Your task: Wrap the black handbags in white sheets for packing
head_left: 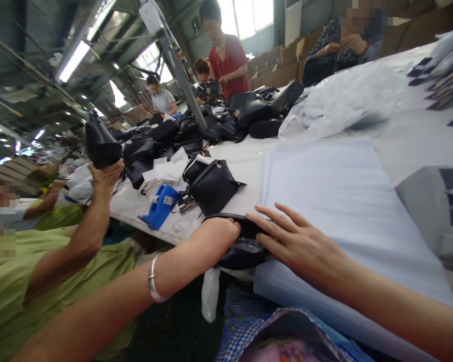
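Observation:
A black handbag (245,257) with an open mouth lies at the near table edge. My left hand (224,232), a silver bangle on its wrist, reaches into the bag's mouth, so its fingers are mostly hidden. On the right rim rests my right hand (287,234), its fingers spread and the fingertips against the bag's edge. Something dark and shiny shows inside the opening. Just beyond stands a small black bag (215,187) with a zip pull. A blue tape dispenser (161,205) sits to its left, with a dark tag (189,206) between them.
Large white sheets (324,186) cover the table at right, beside a grey machine (434,206). Clear plastic bags (351,100) and piled black bags (256,113) lie farther back. At left, a co-worker's raised hand (105,173) holds a black bag (100,143). Other people work behind.

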{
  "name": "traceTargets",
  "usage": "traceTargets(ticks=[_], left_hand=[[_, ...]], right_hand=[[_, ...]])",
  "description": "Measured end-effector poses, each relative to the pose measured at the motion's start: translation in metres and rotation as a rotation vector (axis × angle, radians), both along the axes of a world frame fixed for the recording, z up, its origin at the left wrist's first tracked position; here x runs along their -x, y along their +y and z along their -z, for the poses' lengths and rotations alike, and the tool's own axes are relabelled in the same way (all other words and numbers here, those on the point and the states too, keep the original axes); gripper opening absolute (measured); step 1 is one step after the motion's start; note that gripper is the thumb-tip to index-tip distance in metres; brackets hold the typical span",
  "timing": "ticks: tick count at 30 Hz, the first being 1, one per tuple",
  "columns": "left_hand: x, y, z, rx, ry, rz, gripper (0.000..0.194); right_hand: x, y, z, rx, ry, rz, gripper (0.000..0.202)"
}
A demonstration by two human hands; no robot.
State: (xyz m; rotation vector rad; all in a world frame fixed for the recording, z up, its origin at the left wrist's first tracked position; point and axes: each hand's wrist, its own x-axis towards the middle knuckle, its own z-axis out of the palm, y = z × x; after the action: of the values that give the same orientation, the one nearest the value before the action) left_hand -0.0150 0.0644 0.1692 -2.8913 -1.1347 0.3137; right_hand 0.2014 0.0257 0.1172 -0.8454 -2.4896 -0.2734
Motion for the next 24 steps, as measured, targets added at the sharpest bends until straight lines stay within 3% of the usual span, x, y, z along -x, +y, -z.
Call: traceTargets(ticks=[5,9,12,17,19,22,24], left_hand=[[-0.005,-0.012,-0.014,-0.060,-0.048,0.148,0.018],[-0.011,0.002,-0.009,0.165,-0.237,0.113,0.028],[-0.017,0.012,-0.006,0.310,-0.268,0.141,0.033],[-0.026,0.021,0.001,0.385,-0.129,0.013,0.025],[-0.026,0.025,0.005,0.552,-0.215,-0.050,0.028],[-0.023,0.029,0.003,0.858,-0.372,-0.248,0.032],[-0.022,0.030,-0.003,0.973,-0.369,-0.341,0.035]], right_hand=[[-0.004,0.002,0.016,0.080,0.136,-0.001,0.032],[-0.009,0.003,0.032,0.228,0.367,0.048,0.051],[-0.011,0.002,0.042,0.412,0.523,0.115,0.072],[-0.009,0.003,0.054,0.614,0.655,0.196,0.082],[-0.008,0.004,0.056,0.622,0.677,0.182,0.076],[-0.007,0.003,0.057,0.653,0.717,0.150,0.070],[-0.008,0.002,0.057,0.732,0.753,0.126,0.077]])
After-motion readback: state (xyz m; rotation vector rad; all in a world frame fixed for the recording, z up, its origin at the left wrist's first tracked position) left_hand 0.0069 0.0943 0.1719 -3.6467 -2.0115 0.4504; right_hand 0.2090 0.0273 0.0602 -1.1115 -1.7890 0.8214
